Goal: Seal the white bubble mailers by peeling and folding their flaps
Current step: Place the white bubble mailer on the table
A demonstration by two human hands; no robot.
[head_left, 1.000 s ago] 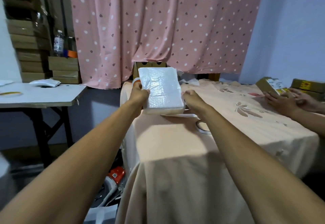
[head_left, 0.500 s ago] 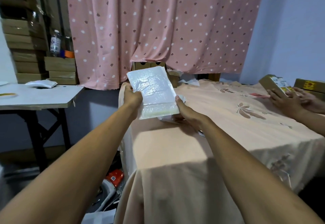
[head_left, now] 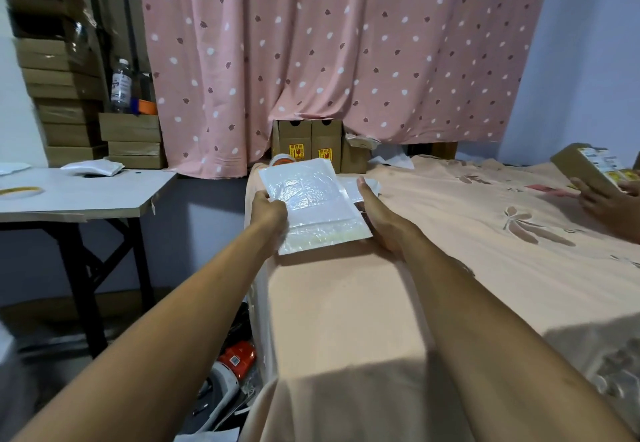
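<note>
Centre frame, the white bubble mailer (head_left: 311, 199) tilts over the peach-draped desk (head_left: 346, 303), left hand (head_left: 268, 211) pinching its left edge, right hand (head_left: 379, 214) at the right edge, grip hidden: light, cushiony, probably slick, so edges look safest.

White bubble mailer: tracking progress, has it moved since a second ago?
Yes: white bubble mailer now held lower, below the brown cardboard boxes it earlier overlapped.

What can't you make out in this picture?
Head view only:
- White bubble mailer: contents, hidden by its own skin.
- Left hand, right hand: fingers beneath, hidden by the mailer.
- Cardboard boxes: yellow labels too small to read.
- Second person's hands: the rest cut off by the right edge.
</note>
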